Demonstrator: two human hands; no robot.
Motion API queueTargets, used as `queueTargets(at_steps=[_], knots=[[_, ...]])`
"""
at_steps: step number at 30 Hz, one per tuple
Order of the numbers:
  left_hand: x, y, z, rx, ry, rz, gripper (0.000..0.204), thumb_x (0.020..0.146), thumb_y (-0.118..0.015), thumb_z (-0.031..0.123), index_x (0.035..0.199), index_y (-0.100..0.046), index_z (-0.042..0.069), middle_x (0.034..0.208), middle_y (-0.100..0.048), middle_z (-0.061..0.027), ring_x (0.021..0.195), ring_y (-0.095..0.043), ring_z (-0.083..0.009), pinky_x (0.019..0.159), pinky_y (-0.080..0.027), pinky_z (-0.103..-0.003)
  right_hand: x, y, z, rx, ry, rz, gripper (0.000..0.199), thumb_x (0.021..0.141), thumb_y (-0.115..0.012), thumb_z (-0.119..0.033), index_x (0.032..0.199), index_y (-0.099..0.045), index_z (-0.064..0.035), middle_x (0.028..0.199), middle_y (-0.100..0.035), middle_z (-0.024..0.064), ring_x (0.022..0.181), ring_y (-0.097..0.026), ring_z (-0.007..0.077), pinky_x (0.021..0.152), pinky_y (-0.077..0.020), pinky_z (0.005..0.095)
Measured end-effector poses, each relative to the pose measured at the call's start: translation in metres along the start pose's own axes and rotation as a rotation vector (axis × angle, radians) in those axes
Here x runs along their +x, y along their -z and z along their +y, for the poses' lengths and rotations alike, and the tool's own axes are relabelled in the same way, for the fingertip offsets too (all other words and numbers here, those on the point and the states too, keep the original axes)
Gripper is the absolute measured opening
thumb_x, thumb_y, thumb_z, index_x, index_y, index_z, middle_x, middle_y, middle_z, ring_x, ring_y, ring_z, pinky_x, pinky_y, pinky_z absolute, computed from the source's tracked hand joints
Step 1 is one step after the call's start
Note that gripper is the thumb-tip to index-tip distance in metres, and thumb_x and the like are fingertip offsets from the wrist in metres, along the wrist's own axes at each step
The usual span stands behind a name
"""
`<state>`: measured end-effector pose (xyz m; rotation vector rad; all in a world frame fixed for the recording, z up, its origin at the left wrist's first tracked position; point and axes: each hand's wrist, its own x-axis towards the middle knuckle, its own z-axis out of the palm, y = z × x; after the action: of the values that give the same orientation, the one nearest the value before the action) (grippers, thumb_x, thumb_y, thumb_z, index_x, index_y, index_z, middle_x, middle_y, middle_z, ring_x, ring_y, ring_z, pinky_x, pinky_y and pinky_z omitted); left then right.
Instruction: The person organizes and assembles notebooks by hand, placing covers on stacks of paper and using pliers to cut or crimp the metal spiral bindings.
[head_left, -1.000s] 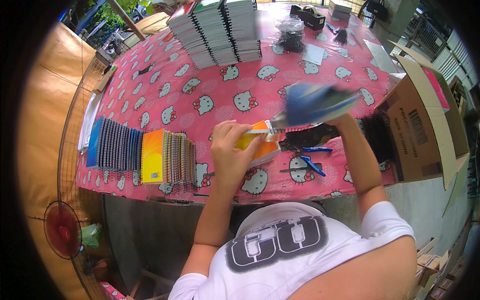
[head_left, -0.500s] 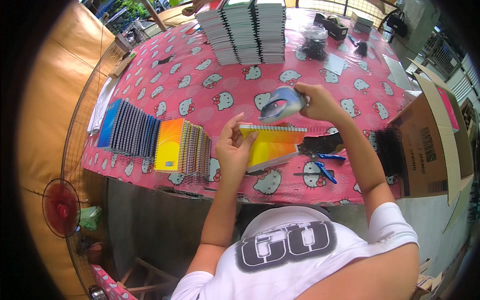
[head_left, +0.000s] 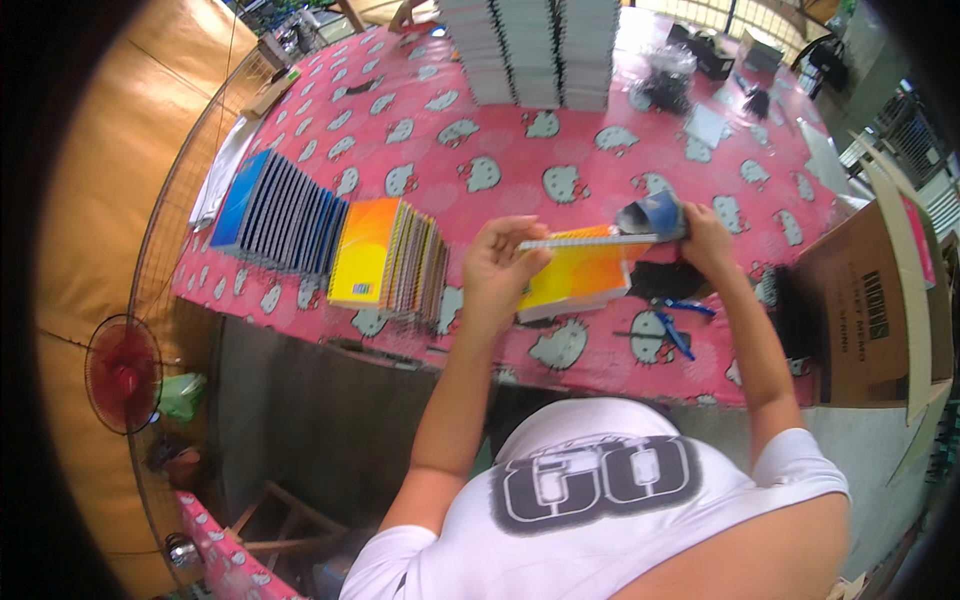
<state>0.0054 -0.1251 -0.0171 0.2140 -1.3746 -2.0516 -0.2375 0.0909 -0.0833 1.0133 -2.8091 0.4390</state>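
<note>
Head view: left hand (head_left: pixel 500 265) pinches the left end of a spiral notebook (head_left: pixel 590 241), thumb against fingers, coil edge roughly level. Notebook is held just above yellow-orange notebooks (head_left: pixel 572 283) lying on the pink patterned tablecloth (head_left: pixel 480 345). Right hand (head_left: pixel 710 240) grips a blue-and-white object (head_left: pixel 652 215) at the notebook's right end; exact finger placement partly hidden, contact with coil cannot be told. Blue-handled pliers (head_left: pixel 675 334) lie nearby, nearer the body. Row of yellow notebooks (head_left: pixel 362 255) stands to the left, beside blue notebooks (head_left: pixel 243 210).
</note>
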Motion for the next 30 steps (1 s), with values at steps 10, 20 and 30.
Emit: queueTargets(at_steps=[10,20,30], knots=[[0.015,-0.006,-0.012,-0.221,0.030,0.054,0.021,0.078,-0.072,-0.005,0.096,-0.062,0.000,0.099,-0.066,-0.0080,0.088,-0.061,-0.0105,0.078,-0.052,-0.025,-0.156,0.007,-0.044,0.161,0.234,-0.056,0.057,0.076,-0.072,-0.026,0.124,-0.051,-0.0047,0.131,-0.044,0.0189,0.125,-0.038,0.0385,0.107,-0.0243,0.0527],[0.010,-0.031,0.015,0.046,-0.409,0.020,0.019,0.077,-0.073,-0.007,0.092,-0.062,-0.001,0.103,-0.064,-0.0151,0.093,-0.063,-0.0179,0.082,-0.052,-0.028,-0.135,-0.001,-0.026,0.180,0.034,-0.012,0.040,0.083,-0.068,-0.021,0.118,-0.057,-0.0042,0.117,-0.055,0.0128,0.114,-0.050,0.0309,0.099,-0.0353,0.0486],[-0.008,-0.042,0.024,0.306,-0.629,0.047,0.020,0.077,-0.072,-0.008,0.094,-0.063,-0.003,0.106,-0.063,-0.0183,0.092,-0.065,-0.0195,0.082,-0.055,-0.029,-0.087,0.128,-0.167,0.761,0.522,0.348,0.042,0.076,-0.075,-0.010,0.112,-0.058,0.0004,0.109,-0.059,0.0164,0.097,-0.059,0.0325,0.083,-0.0480,0.0400]])
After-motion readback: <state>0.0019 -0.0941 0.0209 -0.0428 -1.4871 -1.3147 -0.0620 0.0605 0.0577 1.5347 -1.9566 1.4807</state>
